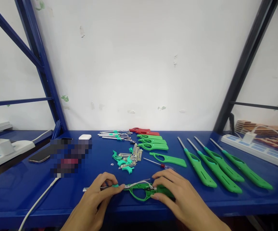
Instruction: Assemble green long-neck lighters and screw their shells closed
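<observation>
Near the front edge of the blue table, my left hand [96,196] pinches the metal lighter tube [85,190] at its teal collar [115,185]. The tube lies against the narrow end of a green lighter casing [139,199]. Over at the handle, my right hand [177,194] has thumb and fingers closed around the casing, by a small dark part [151,188]. A thin white wire [142,181] arcs from the tube toward my right fingertips. Part of the handle is hidden under my right hand, so its contents do not show fully.
Several finished-looking green lighters [200,171] lie at right. Behind my hands are teal triggers and clear fuel tanks [126,158], a screwdriver [161,165], green casings [153,146], red casings [143,131] and metal tubes [112,134]. Phones [39,154] and a white cable [39,200] lie left.
</observation>
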Action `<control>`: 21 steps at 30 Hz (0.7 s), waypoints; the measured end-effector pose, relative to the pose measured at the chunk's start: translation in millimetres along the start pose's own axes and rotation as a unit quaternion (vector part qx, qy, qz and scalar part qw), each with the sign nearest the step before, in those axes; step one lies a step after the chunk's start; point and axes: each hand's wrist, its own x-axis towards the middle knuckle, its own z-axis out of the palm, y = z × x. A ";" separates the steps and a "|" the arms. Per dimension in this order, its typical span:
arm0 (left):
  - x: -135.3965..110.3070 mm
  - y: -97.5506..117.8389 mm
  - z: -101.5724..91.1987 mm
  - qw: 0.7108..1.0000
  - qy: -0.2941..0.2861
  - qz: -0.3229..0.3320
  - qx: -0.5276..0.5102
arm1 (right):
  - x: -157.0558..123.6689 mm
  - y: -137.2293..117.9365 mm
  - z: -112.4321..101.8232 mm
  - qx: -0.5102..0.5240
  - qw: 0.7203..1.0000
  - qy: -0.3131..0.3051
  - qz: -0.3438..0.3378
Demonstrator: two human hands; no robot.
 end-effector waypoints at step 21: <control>64.0 4.2 -15.4 0.996 -0.030 0.012 0.089 | 2.3 -0.9 11.7 0.092 0.994 0.051 -0.006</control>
